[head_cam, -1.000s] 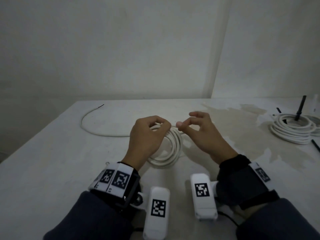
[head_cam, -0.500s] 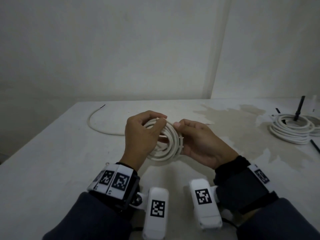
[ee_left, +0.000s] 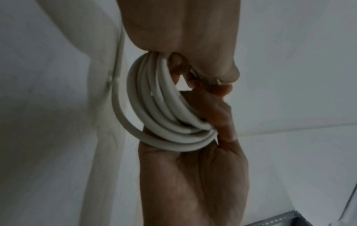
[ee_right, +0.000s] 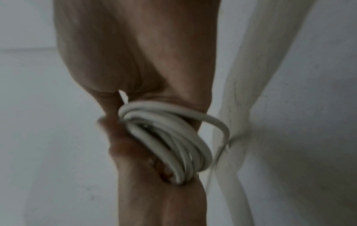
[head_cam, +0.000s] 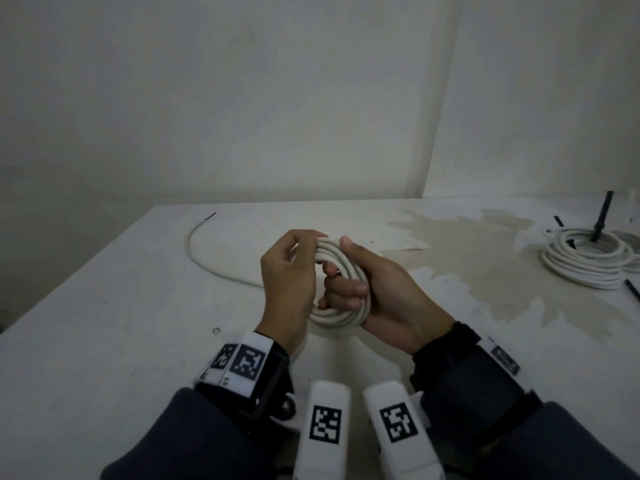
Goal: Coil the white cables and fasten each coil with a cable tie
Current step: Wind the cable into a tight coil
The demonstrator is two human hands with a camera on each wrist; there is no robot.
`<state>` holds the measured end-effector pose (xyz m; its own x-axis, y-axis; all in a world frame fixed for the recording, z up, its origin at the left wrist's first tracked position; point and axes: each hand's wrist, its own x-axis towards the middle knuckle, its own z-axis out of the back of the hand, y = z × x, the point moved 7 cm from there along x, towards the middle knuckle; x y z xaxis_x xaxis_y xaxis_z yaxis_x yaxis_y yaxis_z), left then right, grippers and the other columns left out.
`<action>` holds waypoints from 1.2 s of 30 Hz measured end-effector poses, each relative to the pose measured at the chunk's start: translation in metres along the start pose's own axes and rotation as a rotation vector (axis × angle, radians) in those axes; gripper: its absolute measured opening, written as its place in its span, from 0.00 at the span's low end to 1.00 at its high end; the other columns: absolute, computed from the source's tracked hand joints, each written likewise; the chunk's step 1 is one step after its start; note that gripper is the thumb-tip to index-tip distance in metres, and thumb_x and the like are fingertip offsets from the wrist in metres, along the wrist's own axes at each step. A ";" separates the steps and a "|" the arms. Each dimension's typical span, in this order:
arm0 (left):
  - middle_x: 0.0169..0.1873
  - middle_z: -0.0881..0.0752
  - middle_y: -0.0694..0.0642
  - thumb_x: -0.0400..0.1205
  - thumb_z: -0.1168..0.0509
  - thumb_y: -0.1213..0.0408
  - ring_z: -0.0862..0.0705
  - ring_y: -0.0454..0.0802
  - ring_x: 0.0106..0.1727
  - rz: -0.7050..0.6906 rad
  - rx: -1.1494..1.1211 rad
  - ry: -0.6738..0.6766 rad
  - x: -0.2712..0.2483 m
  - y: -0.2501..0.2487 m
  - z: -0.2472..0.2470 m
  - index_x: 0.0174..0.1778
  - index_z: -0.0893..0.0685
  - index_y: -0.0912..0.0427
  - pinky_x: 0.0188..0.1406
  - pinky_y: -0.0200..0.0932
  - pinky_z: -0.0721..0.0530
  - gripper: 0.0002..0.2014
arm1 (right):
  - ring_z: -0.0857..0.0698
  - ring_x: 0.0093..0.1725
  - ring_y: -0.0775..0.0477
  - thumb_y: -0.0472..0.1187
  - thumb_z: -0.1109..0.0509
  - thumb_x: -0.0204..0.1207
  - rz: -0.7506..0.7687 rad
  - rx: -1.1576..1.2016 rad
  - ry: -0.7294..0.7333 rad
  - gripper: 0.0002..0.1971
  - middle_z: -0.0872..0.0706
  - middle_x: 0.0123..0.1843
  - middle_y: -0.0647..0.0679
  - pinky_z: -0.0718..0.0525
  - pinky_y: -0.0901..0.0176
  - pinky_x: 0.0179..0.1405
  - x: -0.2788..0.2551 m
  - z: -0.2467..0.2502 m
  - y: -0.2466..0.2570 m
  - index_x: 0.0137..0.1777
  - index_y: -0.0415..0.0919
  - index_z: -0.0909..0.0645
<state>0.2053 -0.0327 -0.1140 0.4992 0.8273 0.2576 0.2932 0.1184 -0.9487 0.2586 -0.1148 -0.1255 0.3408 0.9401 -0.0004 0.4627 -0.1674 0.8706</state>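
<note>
white table [head_cam: 104, 341], hand-held cable coil [head_cam: 341, 318]

Open counter [head_cam: 104, 341] lay to the near left. Far left, a loose cable tail [head_cam: 204, 263] curved across the surface toward the left hand [head_cam: 287, 285]. On the far right, a finished coil [head_cam: 585, 261] and an upright black post [head_cam: 602, 216] blocked that corner, with stained counter between them and the right hand [head_cam: 384, 299].

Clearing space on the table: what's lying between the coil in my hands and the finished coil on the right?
Head view: only bare, stained table separates held coil from finished coil.
</note>
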 end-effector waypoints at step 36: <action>0.37 0.14 0.52 0.84 0.38 0.68 0.16 0.46 0.43 0.034 0.124 -0.018 0.014 0.007 0.013 0.40 0.15 0.59 0.52 0.44 0.16 0.09 | 0.37 0.13 0.57 0.51 0.45 0.85 -0.006 0.441 -0.221 0.26 0.38 0.15 0.55 0.31 0.64 0.37 -0.002 0.043 0.010 0.30 0.36 0.25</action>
<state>0.2032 -0.0131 -0.1193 0.4920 0.8417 0.2223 0.1725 0.1561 -0.9726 0.2977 -0.1310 -0.1374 0.4804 0.8639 -0.1513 0.7516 -0.3166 0.5787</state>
